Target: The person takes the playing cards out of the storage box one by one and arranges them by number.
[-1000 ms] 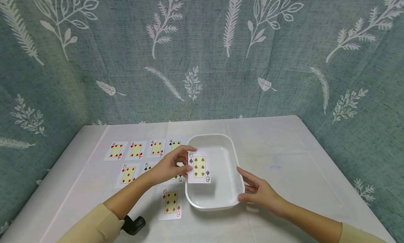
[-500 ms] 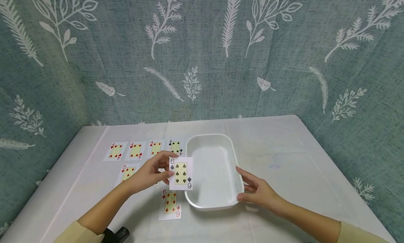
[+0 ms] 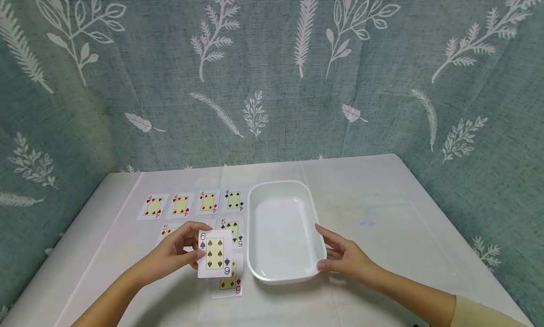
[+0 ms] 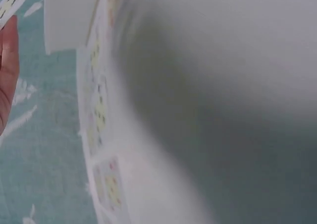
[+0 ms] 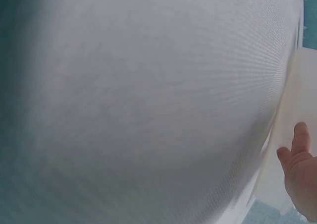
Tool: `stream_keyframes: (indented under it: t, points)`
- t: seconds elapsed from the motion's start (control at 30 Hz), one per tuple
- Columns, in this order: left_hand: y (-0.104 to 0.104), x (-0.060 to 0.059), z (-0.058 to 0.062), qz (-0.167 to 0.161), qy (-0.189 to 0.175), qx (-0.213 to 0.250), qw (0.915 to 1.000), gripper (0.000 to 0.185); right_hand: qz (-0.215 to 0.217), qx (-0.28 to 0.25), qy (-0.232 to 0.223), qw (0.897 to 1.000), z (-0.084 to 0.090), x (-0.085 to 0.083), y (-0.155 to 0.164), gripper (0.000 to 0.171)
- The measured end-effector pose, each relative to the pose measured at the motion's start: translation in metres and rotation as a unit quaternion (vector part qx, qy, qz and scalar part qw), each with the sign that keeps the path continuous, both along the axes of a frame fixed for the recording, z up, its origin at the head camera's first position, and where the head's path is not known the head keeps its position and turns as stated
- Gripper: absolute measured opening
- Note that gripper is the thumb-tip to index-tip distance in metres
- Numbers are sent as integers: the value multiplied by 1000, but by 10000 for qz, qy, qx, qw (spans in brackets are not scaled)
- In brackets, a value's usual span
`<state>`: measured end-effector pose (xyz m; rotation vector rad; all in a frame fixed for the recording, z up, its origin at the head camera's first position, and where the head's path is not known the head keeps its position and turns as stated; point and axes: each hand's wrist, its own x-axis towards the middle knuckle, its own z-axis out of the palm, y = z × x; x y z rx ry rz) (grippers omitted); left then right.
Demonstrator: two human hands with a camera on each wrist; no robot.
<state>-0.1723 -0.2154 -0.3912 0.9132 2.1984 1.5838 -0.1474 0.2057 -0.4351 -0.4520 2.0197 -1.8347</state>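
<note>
My left hand (image 3: 176, 247) pinches a six of spades (image 3: 215, 258) by its left edge, thumb on the face. It is held above the table, overlapping a six of diamonds (image 3: 229, 285) in the head view. In the left wrist view, part of the card (image 4: 11, 5) shows at the top left corner. My right hand (image 3: 350, 258) touches the right side of a white plastic tray (image 3: 284, 237), thumb and forefinger at the rim. Its fingers lie straight along the tray's wall (image 5: 302, 90) in the right wrist view.
Fours lie in the back row: two of hearts (image 3: 153, 206), one of diamonds (image 3: 208, 202), one of spades (image 3: 234, 200). In front are a five of clubs (image 3: 236, 225) and a partly hidden five of diamonds (image 3: 167, 230). Patterned teal cloth (image 3: 272, 119) stands behind the table.
My left hand has carried the six of spades from over the tray leftward and nearer, to above the six of diamonds. My right hand stays at the tray's side.
</note>
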Motion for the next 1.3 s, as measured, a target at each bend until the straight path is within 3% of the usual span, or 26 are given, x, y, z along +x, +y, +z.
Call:
stream_keyframes:
  t: [0.3, 0.5, 0.73, 1.0, 1.3]
  points:
    - [-27, 19, -10, 215, 182, 114, 9995, 44, -17, -10, -79, 10000, 0, -1, 1, 88]
    - [-38, 26, -15, 368, 15, -76, 9993, 44, -25, 52, -121, 9999, 0, -2, 2, 89]
    - [-44, 27, -22, 338, -458, -402, 9976, 42, -12, 31, -124, 9999, -1, -2, 2, 88]
    - [-44, 24, -29, 466, -611, -871, 9932, 46, 20, -38, -159, 9999, 0, -2, 2, 88]
    - [-43, 22, -36, 782, -135, -1471, 9859, 44, 24, -25, -135, 9999, 1, -2, 2, 88]
